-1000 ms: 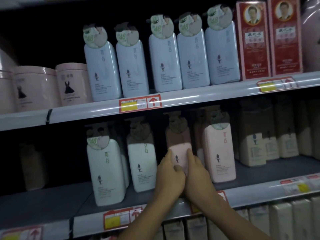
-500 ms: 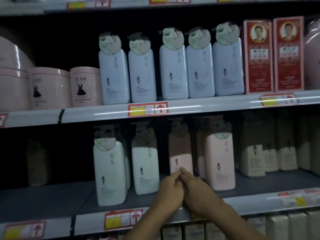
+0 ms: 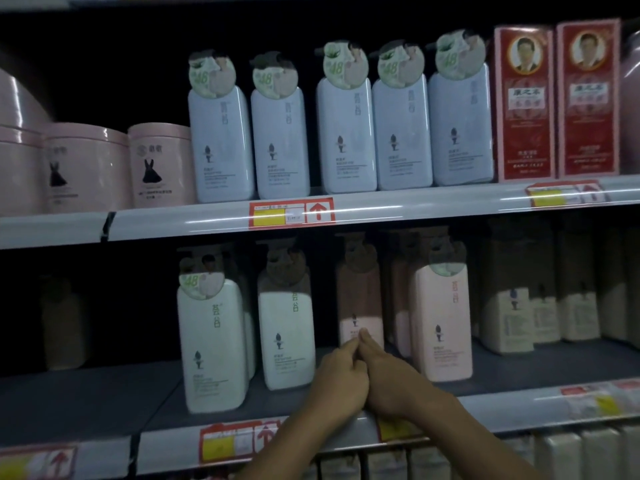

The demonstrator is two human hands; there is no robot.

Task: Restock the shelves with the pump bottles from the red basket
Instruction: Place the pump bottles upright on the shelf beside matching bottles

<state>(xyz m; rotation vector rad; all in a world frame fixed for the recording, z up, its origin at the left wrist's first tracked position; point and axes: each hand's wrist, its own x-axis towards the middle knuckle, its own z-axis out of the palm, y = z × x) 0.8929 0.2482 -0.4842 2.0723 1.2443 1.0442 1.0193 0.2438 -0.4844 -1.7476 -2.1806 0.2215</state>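
Dim store shelving fills my view, and I take the red-and-yellow price tag (image 3: pixel 291 213) on the upper shelf edge (image 3: pixel 415 206) as my landmark. Above that tag stands a row of pale blue pump bottles (image 3: pixel 346 133), with pink tubs (image 3: pixel 157 166) to the tag's left and two red boxes (image 3: pixel 557 102) far to its right. Below the tag, on the lower shelf (image 3: pixel 104 396), I see two white pump bottles (image 3: pixel 211 344) down and to the left, and a pink pump bottle (image 3: pixel 443 323) down and to the right, at the shelf front.

Almost straight below the tag and slightly right, a second pink bottle (image 3: pixel 360 306) stands further back, its upper half in shadow. My left hand (image 3: pixel 341 379) and right hand (image 3: pixel 391 379) sit pressed side by side in front of it, with extended fingertips (image 3: pixel 362 336) meeting at the bottle's lower front. They touch it rather than wrap it; the left hand's other fingers look curled, though I cannot tell more in this light. Both forearms cross the lower shelf's edge, covering part of a tag there.
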